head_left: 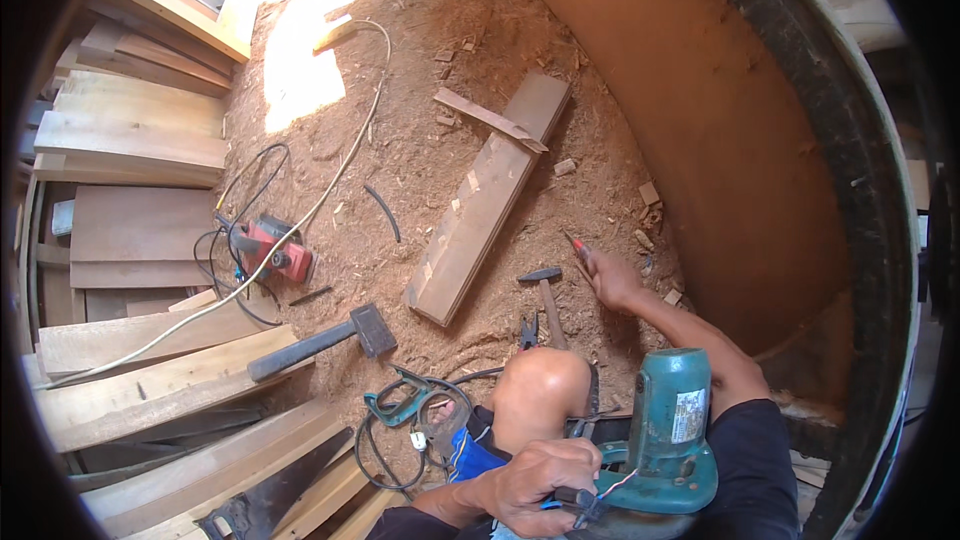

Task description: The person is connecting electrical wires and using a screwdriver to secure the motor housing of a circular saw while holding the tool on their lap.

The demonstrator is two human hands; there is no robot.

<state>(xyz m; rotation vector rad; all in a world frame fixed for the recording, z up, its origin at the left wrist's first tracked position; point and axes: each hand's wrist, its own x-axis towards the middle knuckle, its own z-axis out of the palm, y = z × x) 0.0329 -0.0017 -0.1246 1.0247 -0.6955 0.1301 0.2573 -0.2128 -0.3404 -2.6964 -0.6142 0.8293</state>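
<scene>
My left hand (545, 485) is closed round a dark piece (577, 502) with thin loose wires (620, 485) coming out, beside the teal power tool (670, 420) on my lap. Whether that piece is attached to the tool, I cannot tell. Out to the right, over the sawdust, my right hand (612, 280) grips a small red-handled pointed tool (578, 246); its exact kind is unclear. Just left of that hand lies a hammer (548, 305) with a wooden handle. Dark pliers (528, 330) lie by my knee.
A stacked pair of planks (480, 210) lies ahead, with a thin strip (490, 118) across it. Leftward are a red power planer (275, 248) with cables, a black mallet (340, 338) and stacked boards (140, 225). A teal handle-shaped part (400, 402) is near my foot. A curved brown wall (720, 120) bounds the right.
</scene>
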